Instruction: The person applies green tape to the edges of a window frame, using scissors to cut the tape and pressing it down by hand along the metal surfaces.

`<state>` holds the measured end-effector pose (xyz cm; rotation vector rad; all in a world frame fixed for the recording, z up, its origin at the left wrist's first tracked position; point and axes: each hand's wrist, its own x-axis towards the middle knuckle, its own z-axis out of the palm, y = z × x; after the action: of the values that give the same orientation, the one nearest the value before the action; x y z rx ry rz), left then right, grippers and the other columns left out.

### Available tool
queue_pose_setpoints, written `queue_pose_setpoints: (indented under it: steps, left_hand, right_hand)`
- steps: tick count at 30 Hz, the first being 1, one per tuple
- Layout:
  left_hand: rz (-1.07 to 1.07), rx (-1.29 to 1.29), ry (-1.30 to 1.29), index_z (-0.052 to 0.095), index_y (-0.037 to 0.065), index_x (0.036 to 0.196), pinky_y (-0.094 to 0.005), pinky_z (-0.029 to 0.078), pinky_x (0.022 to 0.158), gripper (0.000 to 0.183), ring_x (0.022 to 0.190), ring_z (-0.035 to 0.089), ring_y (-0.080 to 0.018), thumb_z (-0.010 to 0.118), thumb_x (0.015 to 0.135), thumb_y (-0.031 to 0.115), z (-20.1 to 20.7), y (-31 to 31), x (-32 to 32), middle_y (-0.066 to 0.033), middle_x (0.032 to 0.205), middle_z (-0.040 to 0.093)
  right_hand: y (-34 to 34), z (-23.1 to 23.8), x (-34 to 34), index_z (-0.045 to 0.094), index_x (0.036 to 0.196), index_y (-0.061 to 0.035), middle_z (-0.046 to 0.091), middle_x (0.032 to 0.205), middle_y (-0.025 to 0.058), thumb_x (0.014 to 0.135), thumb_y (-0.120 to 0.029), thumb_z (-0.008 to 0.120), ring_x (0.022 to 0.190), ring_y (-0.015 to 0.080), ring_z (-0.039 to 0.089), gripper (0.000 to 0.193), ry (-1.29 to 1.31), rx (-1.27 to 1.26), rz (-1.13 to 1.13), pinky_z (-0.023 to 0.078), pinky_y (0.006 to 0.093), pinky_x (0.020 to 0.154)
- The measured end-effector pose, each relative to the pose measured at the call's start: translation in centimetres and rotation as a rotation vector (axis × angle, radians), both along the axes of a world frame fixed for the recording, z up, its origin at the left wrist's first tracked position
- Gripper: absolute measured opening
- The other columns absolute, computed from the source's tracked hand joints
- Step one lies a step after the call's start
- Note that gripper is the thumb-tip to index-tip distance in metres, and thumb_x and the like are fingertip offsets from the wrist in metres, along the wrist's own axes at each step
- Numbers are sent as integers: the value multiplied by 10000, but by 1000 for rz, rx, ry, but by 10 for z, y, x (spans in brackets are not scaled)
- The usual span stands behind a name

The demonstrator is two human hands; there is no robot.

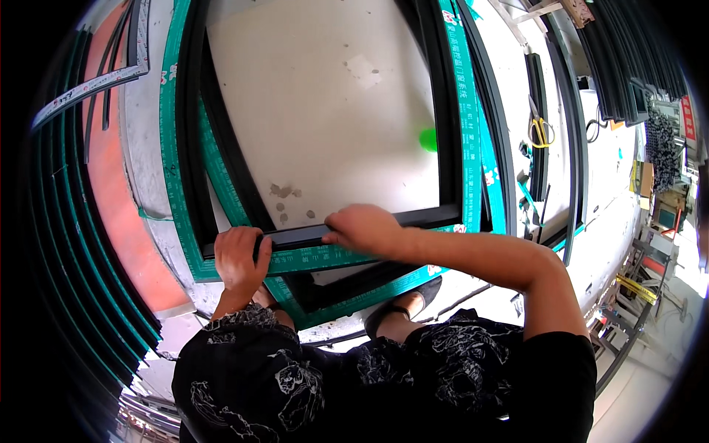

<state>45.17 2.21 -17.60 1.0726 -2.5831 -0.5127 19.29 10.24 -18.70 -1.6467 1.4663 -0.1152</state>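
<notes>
Before me lies a rectangular window frame of black profile, its outer faces covered in green printed film. My left hand is curled over the near left corner, fingers on the black bar and thumb beside them. On the near bar, right of that hand, rests my closed right hand, slightly blurred. Whatever it may be pinching is hidden under its fingers. A second green-filmed frame lies beneath the first, turned at an angle and sticking out toward my feet.
Several long dark profiles are stacked at the left, beside an orange-red strip. Yellow-handled scissors lie at the right near more black profiles. A bright green round thing shows beside the frame's right bar. My feet stand close to the frames.
</notes>
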Motion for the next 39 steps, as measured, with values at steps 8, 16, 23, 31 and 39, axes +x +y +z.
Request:
queue_pose_setpoints:
  steps: [8, 16, 23, 31, 39]
  left_hand:
    - [23, -15, -16, 639, 85, 809, -446, 434, 737, 95, 760, 598, -313, 696, 793, 161, -15, 3, 19, -82, 785, 627]
    - [-196, 160, -57, 523, 4, 1255, -496, 376, 1031, 809, 1139, 536, -335, 853, 614, 370, 8, 5, 31, -147, 1187, 561]
    - [-218, -31, -91, 565, -7, 1182, -447, 450, 954, 661, 1052, 587, -316, 766, 572, 150, -10, 7, 46, -135, 1125, 594]
    - [-201, -69, -70, 607, 0, 1142, -421, 492, 898, 636, 997, 622, -290, 744, 530, 112, -1, 8, 40, -121, 1101, 624]
    - [-253, -186, -102, 607, 31, 1130, -422, 433, 963, 578, 1003, 628, -255, 746, 593, 195, -4, -28, 59, -86, 1077, 642]
  right_hand:
    - [2, -7, -34, 683, 976, -49, 679, 910, 198, 935, -288, 540, 874, 407, 635, 281, -166, 183, 66, 498, 496, 795]
    - [0, 25, -81, 714, 1109, -40, 704, 995, 193, 891, -249, 692, 912, 334, 670, 303, -54, 515, 34, 514, 394, 841]
    - [10, 38, -62, 719, 972, -33, 657, 890, 184, 867, -239, 692, 867, 361, 624, 233, 27, 252, 95, 495, 442, 807]
    - [40, 36, -72, 644, 1160, -74, 623, 970, 157, 707, -497, 797, 978, 346, 591, 638, 81, 118, 75, 495, 447, 822]
    - [51, 47, -66, 602, 949, -29, 621, 874, 155, 707, -567, 781, 881, 338, 623, 616, 306, 5, 96, 518, 437, 774]
